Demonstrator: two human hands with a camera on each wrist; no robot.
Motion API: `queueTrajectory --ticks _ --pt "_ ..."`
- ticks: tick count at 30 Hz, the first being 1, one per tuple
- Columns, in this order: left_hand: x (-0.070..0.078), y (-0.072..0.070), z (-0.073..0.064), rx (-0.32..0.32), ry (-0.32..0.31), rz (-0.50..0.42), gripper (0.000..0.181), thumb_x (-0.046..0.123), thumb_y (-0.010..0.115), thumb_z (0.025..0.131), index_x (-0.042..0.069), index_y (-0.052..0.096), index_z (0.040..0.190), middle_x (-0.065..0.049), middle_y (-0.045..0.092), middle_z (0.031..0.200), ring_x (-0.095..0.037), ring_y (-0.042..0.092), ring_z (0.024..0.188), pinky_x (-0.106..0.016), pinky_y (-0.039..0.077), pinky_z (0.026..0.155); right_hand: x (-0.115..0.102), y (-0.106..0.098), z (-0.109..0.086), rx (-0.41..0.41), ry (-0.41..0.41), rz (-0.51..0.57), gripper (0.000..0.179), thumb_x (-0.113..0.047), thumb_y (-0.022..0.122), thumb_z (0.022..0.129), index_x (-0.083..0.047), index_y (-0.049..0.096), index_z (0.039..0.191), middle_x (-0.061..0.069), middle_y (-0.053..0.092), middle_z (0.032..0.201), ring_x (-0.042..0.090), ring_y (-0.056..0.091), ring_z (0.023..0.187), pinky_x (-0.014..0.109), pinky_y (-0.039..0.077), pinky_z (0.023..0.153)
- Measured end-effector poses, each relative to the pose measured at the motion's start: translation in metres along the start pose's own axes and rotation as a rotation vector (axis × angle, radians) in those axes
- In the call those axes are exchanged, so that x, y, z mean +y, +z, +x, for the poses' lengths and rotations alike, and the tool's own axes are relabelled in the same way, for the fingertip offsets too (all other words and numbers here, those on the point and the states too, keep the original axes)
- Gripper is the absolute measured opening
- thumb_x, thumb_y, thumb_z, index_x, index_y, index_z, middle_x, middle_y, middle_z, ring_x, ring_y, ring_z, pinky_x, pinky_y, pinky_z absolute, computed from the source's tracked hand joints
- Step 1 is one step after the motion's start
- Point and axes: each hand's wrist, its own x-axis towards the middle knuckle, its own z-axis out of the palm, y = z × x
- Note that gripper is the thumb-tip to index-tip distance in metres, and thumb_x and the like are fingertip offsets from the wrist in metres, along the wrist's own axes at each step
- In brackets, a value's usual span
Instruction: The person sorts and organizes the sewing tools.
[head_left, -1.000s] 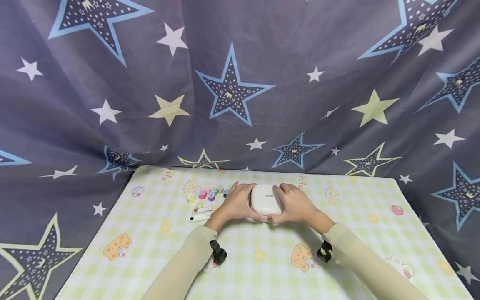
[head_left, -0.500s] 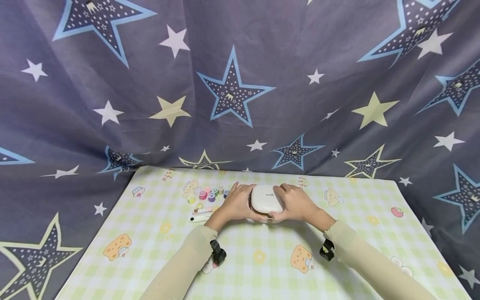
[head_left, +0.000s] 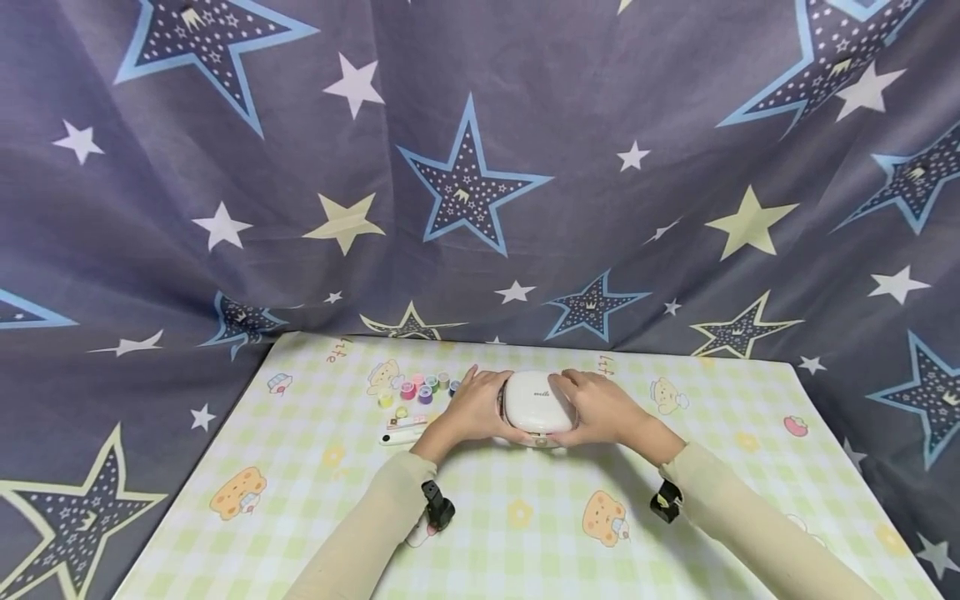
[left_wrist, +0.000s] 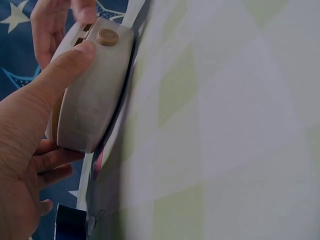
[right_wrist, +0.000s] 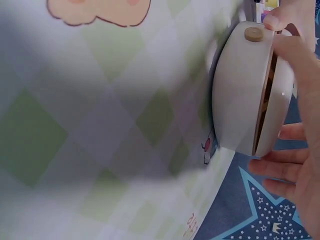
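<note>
A white rounded case (head_left: 538, 402) with dark lettering on its lid sits on the table between both hands. My left hand (head_left: 480, 407) grips its left side, thumb at the front seam and fingers round the far side. On the other side, my right hand (head_left: 600, 408) holds it with the thumb near the front seam. A round tan button (left_wrist: 107, 37) shows on the case's front in the left wrist view. Along the right side, the right wrist view shows a dark gap (right_wrist: 265, 102) between lid and base. The inside of the case is mostly hidden.
Left of the case stand several small thread spools, among them a pink one (head_left: 407, 391) and a purple one (head_left: 425, 394). A white flat item with a black dot (head_left: 402, 436) lies in front of them. A star-patterned curtain (head_left: 480, 208) hangs behind the checkered table (head_left: 330, 533).
My right thumb has slid a little to the right along the case's front edge, and the right wrist has shifted right. The left hand keeps its grip. The head view has shifted slightly.
</note>
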Motion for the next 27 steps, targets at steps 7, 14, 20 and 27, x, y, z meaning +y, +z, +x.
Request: queueTrajectory --ticks 7,14,20,27 --pt "0.000 0.002 -0.002 -0.009 0.004 -0.007 0.121 0.069 0.088 0.058 0.004 0.046 0.151 -0.012 0.059 0.144 -0.029 0.052 0.138 -0.058 0.017 0.125 0.001 -0.006 -0.014 0.026 -0.067 -0.017 0.083 -0.053 0.089 0.067 -0.009 0.063 0.133 0.016 0.067 0.127 0.036 0.066 0.114 0.055 0.052 0.100" --pt "-0.001 0.000 0.001 0.011 0.009 -0.010 0.121 0.067 0.090 0.058 0.003 0.045 0.150 -0.013 0.059 0.144 -0.030 0.052 0.137 -0.059 0.017 0.125 0.002 -0.012 -0.015 0.166 -0.165 -0.010 0.056 -0.034 0.093 0.067 -0.010 0.073 0.113 0.010 0.071 0.111 0.030 0.068 0.104 0.049 0.055 0.094" --pt "-0.001 -0.002 0.001 0.009 0.003 -0.023 0.120 0.066 0.090 0.058 0.004 0.045 0.150 -0.012 0.060 0.143 -0.030 0.052 0.137 -0.059 0.017 0.125 -0.001 -0.018 -0.013 0.178 -0.170 0.017 0.051 -0.029 0.094 0.067 -0.010 0.073 0.110 0.009 0.071 0.109 0.029 0.068 0.104 0.049 0.054 0.095" --pt "0.000 0.001 0.000 -0.006 -0.002 -0.028 0.118 0.066 0.089 0.060 0.005 0.044 0.151 -0.011 0.059 0.145 -0.029 0.051 0.138 -0.059 0.016 0.125 -0.006 -0.021 -0.010 0.187 -0.172 0.032 0.047 -0.030 0.093 0.067 -0.011 0.075 0.106 0.005 0.072 0.106 0.024 0.068 0.100 0.044 0.055 0.091"
